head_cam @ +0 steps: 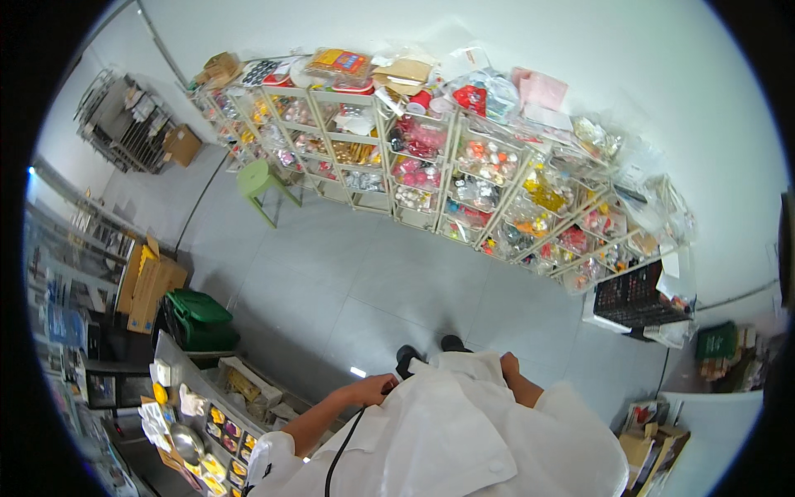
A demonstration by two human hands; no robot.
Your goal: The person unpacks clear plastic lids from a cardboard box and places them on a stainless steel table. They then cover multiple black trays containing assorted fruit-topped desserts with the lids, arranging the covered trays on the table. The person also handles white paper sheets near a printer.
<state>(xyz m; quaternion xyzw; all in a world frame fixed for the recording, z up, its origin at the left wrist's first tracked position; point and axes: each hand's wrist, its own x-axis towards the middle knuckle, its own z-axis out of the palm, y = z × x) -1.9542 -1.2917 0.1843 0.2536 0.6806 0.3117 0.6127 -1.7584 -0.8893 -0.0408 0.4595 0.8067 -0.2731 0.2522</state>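
A white coat (pixel 441 428) covers the body below the camera, and its front fans out between both hands. At its left edge is my left hand (pixel 377 390), fingers curled beside the cloth; a small dark patch shows by the fingertips, too unclear to name. My right hand (pixel 510 366) is curled at the coat's right edge, with cloth at its fingers. A black cable (pixel 340 456) runs down the coat from near my left wrist. Beyond the hem, two dark shoes (pixel 407 354) stand on the grey tiled floor (pixel 397 279).
Shelving units (pixel 388 180) with bins of bagged small items line the wall. A green stool (pixel 258 177) stands before them at left. Nearer are a green lidded bin (pixel 199 317), a cardboard box (pixel 158 286) and a counter with a metal bowl (pixel 186 442). At right stands a black crate (pixel 630 298).
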